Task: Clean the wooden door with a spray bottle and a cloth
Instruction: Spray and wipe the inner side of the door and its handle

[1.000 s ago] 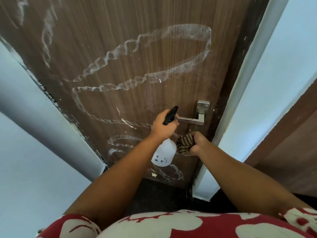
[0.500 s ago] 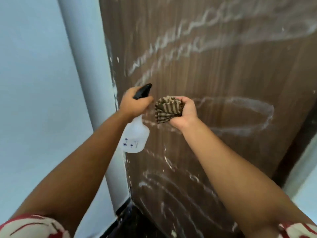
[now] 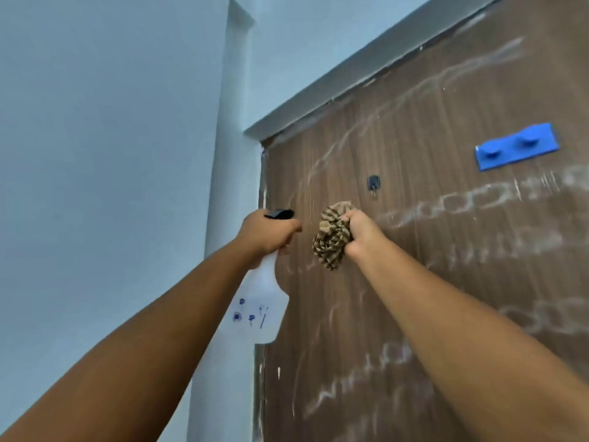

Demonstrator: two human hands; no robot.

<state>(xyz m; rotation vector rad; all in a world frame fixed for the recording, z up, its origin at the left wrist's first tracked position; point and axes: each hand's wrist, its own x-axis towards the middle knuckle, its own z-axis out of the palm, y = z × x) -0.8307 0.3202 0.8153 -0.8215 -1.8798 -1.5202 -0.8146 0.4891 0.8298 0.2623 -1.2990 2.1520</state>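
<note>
Across the right side stands the wooden door [image 3: 446,250], streaked with white squiggles. Near its left edge, the left hand [image 3: 266,234] grips a white spray bottle [image 3: 259,311], contents unclear. Just beside it, the right hand [image 3: 361,232] clutches a bunched striped cloth [image 3: 331,239].

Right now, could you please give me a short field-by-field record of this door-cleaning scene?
Surface: brown wooden door, streaked with white looping marks
Left hand: grips the white plastic spray bottle with a black trigger head, raised near the door's hinge-side edge
Right hand: holds a bunched brown striped cloth in front of the door
Fittings: blue two-peg hook rack; small dark hook
Surroundings: pale blue wall to the left
</note>
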